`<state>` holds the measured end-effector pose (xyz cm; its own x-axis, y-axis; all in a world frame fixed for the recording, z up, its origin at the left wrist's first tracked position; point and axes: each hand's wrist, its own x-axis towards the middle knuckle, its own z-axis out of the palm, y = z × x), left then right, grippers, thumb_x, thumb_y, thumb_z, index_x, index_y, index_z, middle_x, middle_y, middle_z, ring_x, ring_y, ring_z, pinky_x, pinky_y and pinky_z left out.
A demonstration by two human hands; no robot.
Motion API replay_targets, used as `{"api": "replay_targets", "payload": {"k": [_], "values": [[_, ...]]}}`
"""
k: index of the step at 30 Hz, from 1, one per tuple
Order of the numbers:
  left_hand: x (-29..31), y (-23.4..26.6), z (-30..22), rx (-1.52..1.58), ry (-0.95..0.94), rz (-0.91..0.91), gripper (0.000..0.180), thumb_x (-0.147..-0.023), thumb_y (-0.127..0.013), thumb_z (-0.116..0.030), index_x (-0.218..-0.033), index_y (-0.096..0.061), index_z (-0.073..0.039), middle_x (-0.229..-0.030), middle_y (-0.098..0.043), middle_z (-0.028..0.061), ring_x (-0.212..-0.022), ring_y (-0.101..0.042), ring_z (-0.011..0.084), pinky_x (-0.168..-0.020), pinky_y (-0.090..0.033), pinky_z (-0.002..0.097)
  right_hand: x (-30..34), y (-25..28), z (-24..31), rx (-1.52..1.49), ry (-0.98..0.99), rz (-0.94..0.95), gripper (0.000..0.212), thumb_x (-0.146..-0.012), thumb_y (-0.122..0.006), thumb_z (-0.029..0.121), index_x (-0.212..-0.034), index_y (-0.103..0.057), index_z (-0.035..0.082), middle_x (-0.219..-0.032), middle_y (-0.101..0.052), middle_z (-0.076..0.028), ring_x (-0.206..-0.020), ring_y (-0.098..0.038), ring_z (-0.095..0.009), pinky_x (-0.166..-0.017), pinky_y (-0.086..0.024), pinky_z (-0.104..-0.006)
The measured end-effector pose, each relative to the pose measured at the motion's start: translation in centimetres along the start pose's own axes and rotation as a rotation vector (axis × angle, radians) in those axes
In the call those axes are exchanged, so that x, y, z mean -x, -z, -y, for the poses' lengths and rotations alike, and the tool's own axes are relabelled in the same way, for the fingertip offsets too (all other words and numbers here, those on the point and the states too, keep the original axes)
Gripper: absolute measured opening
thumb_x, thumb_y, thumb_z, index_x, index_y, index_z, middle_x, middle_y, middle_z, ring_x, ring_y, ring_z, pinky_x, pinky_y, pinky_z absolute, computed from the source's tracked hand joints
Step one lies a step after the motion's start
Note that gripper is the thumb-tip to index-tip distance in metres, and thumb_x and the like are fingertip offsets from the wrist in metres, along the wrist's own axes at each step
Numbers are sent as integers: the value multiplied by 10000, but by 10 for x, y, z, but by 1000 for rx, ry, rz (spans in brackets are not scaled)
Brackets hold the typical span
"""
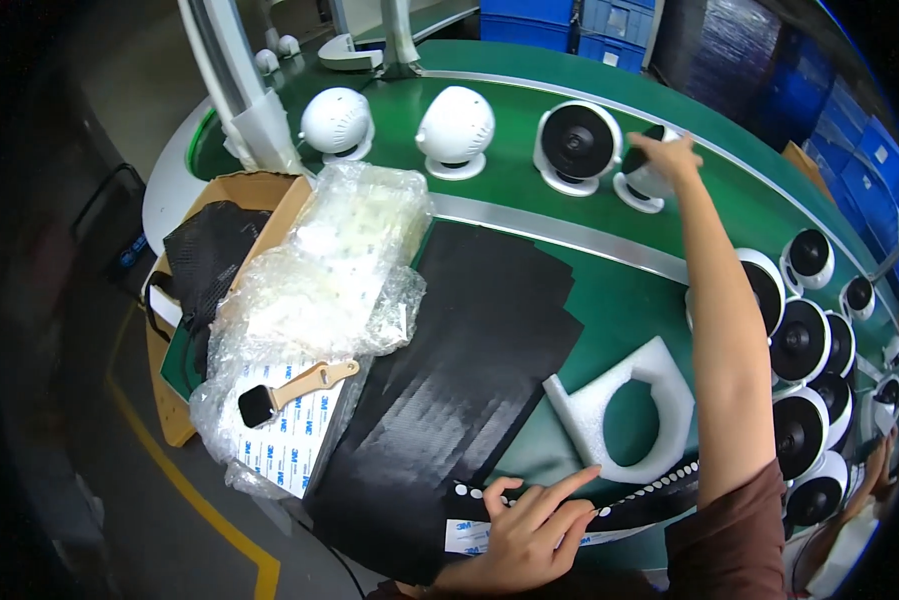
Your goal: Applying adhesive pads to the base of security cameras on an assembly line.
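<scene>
Where the right hand (672,160) reaches over the green belt (514,130), a smooth white rounded device (649,180) with a dark front stands on its curved base, at the right end of a row of similar glossy shells. That hand's fingers are partly spread about the device's upper edge, touching it; how firmly they grip cannot be told. Nearer the lower edge, the left hand (529,535) lies over a flat black strip (659,507) lined with small white dots, its fingers loosely parted, tips at the strip; whether they pinch a dot is unclear. Just above rests a pale, grainy foam piece (674,400) with a large round opening. Left of it spread black sheets (469,350) with a faintly ribbed sheen, then crinkled clear plastic wrap (319,240) and a watch (257,406) with a tan strap.
</scene>
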<state>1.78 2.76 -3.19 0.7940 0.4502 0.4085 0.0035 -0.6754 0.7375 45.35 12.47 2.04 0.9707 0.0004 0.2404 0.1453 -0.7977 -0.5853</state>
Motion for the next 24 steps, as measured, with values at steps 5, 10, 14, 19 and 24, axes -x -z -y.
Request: {"api": "replay_targets", "payload": {"k": [5,10,14,19,24], "values": [[4,1,1,48,-20,-60,41,-742,-624,-93,-738,-584,-86,-1116,-589,1,-629,-494,98,-814,-241,340,-16,16,-3,177,158,74,806,-672,-681,459,-1259,-353,15,-1283,-347,-295,-1174,-382,-422,-969,-319,-499],[6,-4,4,41,-18,-46,49,-802,-572,-131,-788,-570,-83,-1152,-560,14,-686,-509,109,-827,-250,356,38,84,49,33,937,-652,586,-736,-654,356,-1227,-447,111,-1145,-506,-224,-1037,-512,-369,-812,-444,-460],[8,0,7,64,-9,-45,49,-808,-564,-127,-792,-574,-82,-1149,-560,15,-701,-514,110,-826,-252,356,120,109,130,-720,1157,71,471,-822,-596,369,-1163,-521,53,-1014,-613,-126,-906,-602,-182,-783,-471,-294],[3,-2,0,46,28,-15,33,-747,-630,-85,-748,-602,-103,-1127,-582,13,-744,-541,114,-811,-252,334,243,17,192,-783,1017,493,659,-714,-635,428,-1147,-444,-31,-1055,-511,-319,-929,-567,-416,-786,-474,-427],[1,-5,3,48,-4,-20,52,-758,-603,-97,-805,-583,-85,-1133,-562,19,-770,-546,129,-817,-258,358,251,-18,201,-605,896,878,857,-752,-421,668,-1258,-406,-24,-1199,-449,-312,-1152,-427,-403,-969,-346,-407]]}}
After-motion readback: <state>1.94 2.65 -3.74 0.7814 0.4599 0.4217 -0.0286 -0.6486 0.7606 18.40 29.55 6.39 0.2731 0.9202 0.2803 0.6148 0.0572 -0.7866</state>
